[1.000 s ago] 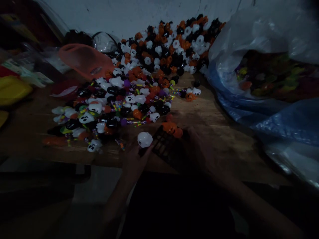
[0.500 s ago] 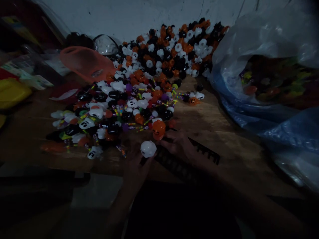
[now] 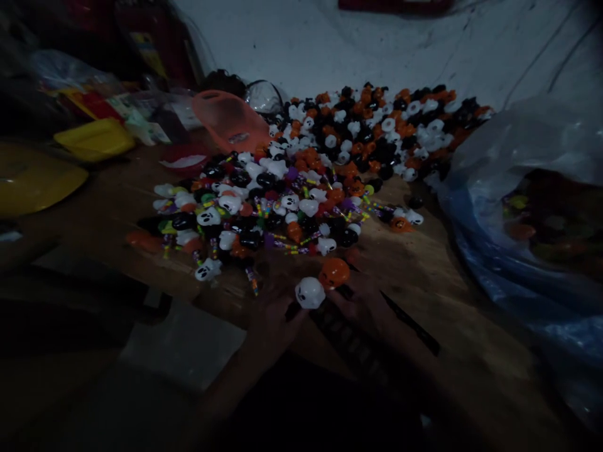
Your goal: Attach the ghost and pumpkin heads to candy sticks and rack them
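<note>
Near the table's front edge, my left hand (image 3: 276, 320) is closed at the base of a white ghost-faced piece (image 3: 309, 293). Beside it, touching or nearly so, is an orange pumpkin piece (image 3: 334, 273), with the fingers of my right hand (image 3: 360, 304) closed just below it. A dark slotted strip (image 3: 348, 336) runs under my hands toward the lower right. Past them lies a heap of ghost, pumpkin and black pieces with candy-filled tubes (image 3: 264, 207). The dim light hides the fingertips in part.
A larger pile of white, orange and black pieces (image 3: 367, 125) rests against the wall. On the right stands a big plastic bag (image 3: 475, 207) of coloured pieces. An orange basket (image 3: 228, 119) and a yellow scoop-like container (image 3: 94, 141) are at the left back.
The view has shifted, so the scene sits further right and lower. The white piece now shows its face, and the orange piece has tilted and sits close to it.
</note>
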A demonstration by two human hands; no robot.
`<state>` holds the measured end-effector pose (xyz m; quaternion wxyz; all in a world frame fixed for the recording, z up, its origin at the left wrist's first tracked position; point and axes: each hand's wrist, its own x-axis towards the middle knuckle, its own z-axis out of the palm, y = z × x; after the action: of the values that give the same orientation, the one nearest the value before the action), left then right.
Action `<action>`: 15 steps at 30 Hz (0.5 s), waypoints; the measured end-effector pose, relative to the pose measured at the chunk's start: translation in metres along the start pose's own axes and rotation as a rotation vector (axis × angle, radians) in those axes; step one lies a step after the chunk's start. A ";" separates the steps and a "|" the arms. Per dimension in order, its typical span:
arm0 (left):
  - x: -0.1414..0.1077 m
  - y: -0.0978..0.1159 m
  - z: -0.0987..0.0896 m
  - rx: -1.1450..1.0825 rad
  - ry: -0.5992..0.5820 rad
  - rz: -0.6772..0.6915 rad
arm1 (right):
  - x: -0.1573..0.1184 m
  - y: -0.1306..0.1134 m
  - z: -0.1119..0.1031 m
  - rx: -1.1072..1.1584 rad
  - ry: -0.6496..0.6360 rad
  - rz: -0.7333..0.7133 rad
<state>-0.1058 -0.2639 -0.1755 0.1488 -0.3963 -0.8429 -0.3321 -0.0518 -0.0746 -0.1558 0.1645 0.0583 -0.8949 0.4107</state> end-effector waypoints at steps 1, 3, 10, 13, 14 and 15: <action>0.001 0.001 -0.001 -0.004 -0.001 0.011 | 0.001 0.001 0.000 -0.002 -0.007 -0.019; 0.002 0.003 -0.002 -0.013 -0.009 0.011 | 0.002 0.000 -0.002 0.000 -0.036 -0.074; -0.002 0.004 0.000 -0.070 -0.043 -0.066 | 0.001 -0.007 -0.007 -0.071 -0.120 -0.121; -0.002 0.008 0.000 -0.066 -0.088 -0.115 | -0.004 -0.003 -0.004 -0.131 -0.111 -0.127; -0.001 0.010 0.000 -0.066 -0.106 -0.138 | -0.005 -0.001 -0.002 -0.160 -0.106 -0.124; 0.000 0.012 -0.001 -0.068 -0.122 -0.162 | -0.006 0.001 -0.001 -0.188 -0.104 -0.113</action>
<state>-0.0969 -0.2590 -0.1701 0.0563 -0.3513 -0.8678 -0.3469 -0.0464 -0.0729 -0.1577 0.1454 0.1145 -0.9321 0.3113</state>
